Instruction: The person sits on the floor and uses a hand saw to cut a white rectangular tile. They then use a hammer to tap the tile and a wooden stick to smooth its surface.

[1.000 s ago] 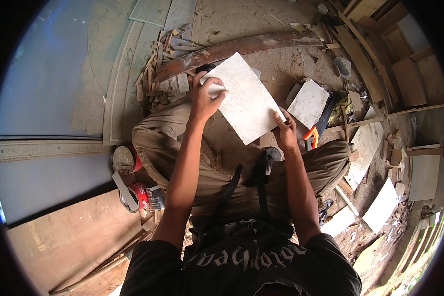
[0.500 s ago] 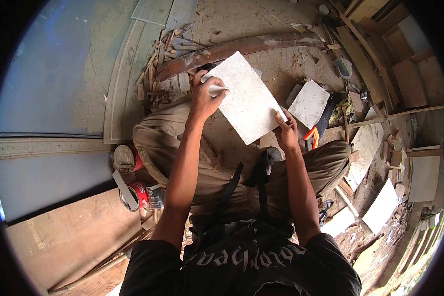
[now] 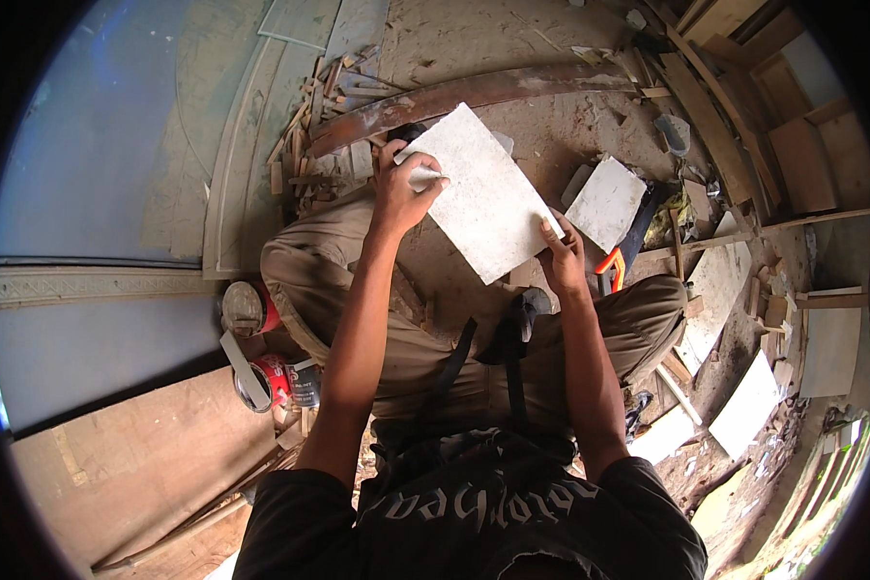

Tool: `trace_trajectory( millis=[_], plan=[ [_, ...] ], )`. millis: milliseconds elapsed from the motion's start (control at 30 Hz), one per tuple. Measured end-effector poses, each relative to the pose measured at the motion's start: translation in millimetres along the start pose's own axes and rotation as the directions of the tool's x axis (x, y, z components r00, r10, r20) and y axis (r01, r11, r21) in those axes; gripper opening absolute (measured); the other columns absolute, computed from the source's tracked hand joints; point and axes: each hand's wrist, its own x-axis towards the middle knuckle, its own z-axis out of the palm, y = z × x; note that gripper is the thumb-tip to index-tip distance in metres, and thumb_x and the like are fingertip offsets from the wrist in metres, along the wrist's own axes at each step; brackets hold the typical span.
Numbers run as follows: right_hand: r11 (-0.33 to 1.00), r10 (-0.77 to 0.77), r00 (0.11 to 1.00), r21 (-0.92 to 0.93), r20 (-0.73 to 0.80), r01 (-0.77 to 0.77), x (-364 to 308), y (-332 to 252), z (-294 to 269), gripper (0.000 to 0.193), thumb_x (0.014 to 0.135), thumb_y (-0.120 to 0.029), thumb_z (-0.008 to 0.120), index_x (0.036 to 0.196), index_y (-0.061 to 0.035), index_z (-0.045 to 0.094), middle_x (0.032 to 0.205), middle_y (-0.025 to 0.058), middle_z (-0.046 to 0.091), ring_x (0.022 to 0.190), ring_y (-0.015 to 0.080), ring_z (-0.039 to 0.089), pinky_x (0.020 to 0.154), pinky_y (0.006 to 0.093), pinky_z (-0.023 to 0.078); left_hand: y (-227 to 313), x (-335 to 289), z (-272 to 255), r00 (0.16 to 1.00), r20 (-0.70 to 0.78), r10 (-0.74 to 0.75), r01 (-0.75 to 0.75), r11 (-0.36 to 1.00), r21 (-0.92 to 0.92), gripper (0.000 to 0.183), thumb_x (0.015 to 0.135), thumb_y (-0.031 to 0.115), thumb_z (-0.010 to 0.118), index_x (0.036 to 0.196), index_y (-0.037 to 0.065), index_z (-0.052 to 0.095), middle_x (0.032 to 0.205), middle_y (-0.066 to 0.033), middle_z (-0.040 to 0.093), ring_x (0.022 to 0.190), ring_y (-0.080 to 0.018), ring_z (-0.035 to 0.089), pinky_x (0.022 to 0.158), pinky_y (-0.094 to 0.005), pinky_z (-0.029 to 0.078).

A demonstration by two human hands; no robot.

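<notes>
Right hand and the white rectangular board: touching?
Touching. The head view shows the right hand gripping the white rectangular board at its right edge, thumb over the upper face.

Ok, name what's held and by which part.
A white panel: left hand at its left corner, right hand at its right corner, thumb on top. Whether the left hand pinches something else is unclear.

The left hand [image 3: 406, 191] holds a white board [image 3: 488, 198] by its left edge, the right hand [image 3: 563, 256] by its right edge. Just right of the hands are an orange handle [image 3: 613, 256] and another white panel [image 3: 606, 203].
</notes>
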Motion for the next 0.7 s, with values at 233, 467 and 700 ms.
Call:
trace_trajectory(
  millis=[233,467,700],
  plan=[
    [0.999,0.016,1.0,0.046,-0.004,-0.016,0.3,1.1,4.5,0.035,0.095,-0.017,0.059,0.123,0.0024,0.054,0.112,0.0067,0.062,0.101,0.0149,0.059,0.091,0.0315,0.047,-6.3,-1.9,-1.6,0.998,-0.05,0.026,-0.026,1.0,-0.017,0.041,0.068,0.023,0.082,0.1,0.011,0.061,0.113,-0.0143,0.049,0.116,-0.0308,0.044,0.098,-0.0428,0.036],
    [0.987,0.027,0.993,-0.158,0.111,-0.01,4.3,-13.9,-22.6,0.025,0.091,-0.016,0.063,0.11,0.0004,0.061,0.099,0.0035,0.064,0.089,0.0105,0.057,0.078,0.0246,0.045,-21.0,11.5,-34.4,0.816,0.486,-0.312,0.531,0.738,-0.417,0.05,0.089,0.04,0.065,0.122,0.003,0.055,0.1,-0.0031,0.061,0.09,-0.0133,0.055,0.081,-0.0279,0.044],
    [0.883,-0.227,0.955,-0.453,-0.194,0.118,19.2,15.2,-49.1,0.035,0.087,-0.022,0.07,0.112,-0.0012,0.056,0.087,0.0029,0.062,0.077,0.0134,0.058,0.072,0.0278,0.047,-35.0,-60.2,14.5,0.408,0.798,-0.443,0.9,0.047,-0.434,0.073,0.085,0.045,0.068,0.133,-0.004,0.046,0.132,-0.0137,0.053,0.117,-0.0236,0.054,0.097,-0.0348,0.043]
  ],
)
